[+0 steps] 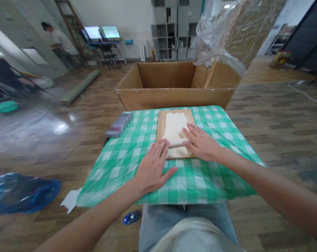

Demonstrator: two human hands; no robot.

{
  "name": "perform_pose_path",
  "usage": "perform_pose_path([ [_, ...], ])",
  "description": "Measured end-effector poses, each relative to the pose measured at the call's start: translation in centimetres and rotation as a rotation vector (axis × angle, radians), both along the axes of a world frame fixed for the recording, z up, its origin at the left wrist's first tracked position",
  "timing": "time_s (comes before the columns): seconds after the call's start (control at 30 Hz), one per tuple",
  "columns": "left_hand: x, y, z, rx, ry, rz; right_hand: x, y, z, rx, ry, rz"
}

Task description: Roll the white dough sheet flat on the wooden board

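Note:
A pale sheet, perhaps dough, lies flat on a wooden board in the middle of the table. Across its near part runs a pale rounded band; I cannot tell whether it is a rolling pin or a rolled fold. My left hand reaches in with fingers stretched out, its fingertips on the band's left end and the thumb apart. On the other side, my right hand lies with spread fingers over the sheet's right edge and the band's right end. Neither hand is closed round anything.
A green-and-white checked cloth covers the table. A blurred-out flat object rests at its left edge. Beyond stands a large open cardboard box. A blue plastic bag lies on the floor. A person is far left.

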State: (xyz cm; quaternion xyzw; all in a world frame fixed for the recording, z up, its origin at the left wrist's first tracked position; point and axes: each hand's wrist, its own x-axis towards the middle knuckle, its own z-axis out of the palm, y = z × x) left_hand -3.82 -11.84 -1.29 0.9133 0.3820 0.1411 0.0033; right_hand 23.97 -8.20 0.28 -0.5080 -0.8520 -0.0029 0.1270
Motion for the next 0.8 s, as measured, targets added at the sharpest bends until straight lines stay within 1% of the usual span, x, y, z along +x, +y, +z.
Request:
perform_pose_path([
  [0.07,0.2,0.3,0.1,-0.007,-0.007,0.015,-0.8,3.1,-0.3,0.004,-0.068,-0.016],
  [0.13,0.4,0.8,0.4,-0.009,-0.012,0.026,-1.5,5.3,-0.6,-0.012,-0.116,-0.014],
  [0.2,0.5,1.7,0.8,-0.012,-0.013,0.041,-2.0,6.3,-0.9,-0.027,-0.136,-0.023],
  [0.23,0.6,2.3,1.0,-0.023,-0.01,0.053,-2.2,6.4,-1.0,-0.022,-0.131,-0.054],
  [0.3,0.9,3.9,1.6,-0.068,0.004,0.083,-2.4,5.7,-1.1,0.005,-0.113,-0.132],
  [0.37,1.4,5.9,2.1,-0.121,0.025,0.112,-2.5,4.5,-1.1,0.035,-0.108,-0.168],
  [0.47,2.4,8.8,2.2,-0.112,0.064,0.125,-2.7,2.4,-0.9,0.064,-0.114,-0.122],
  [0.53,2.9,9.6,1.7,-0.057,0.077,0.114,-2.7,1.0,-0.8,0.073,-0.096,-0.102],
  [0.57,3.0,9.5,1.4,-0.025,0.074,0.107,-2.8,0.3,-0.8,0.075,-0.082,-0.097],
  [0.63,3.0,8.6,0.7,0.033,0.055,0.1,-2.9,-1.2,-0.9,0.075,-0.054,-0.081],
  [0.7,2.6,7.0,0.1,0.069,0.037,0.11,-3.0,-2.6,-0.9,0.074,-0.035,-0.056],
  [0.8,2.2,4.6,-0.2,0.065,0.024,0.138,-3.0,-4.3,-0.9,0.068,-0.024,-0.019],
])
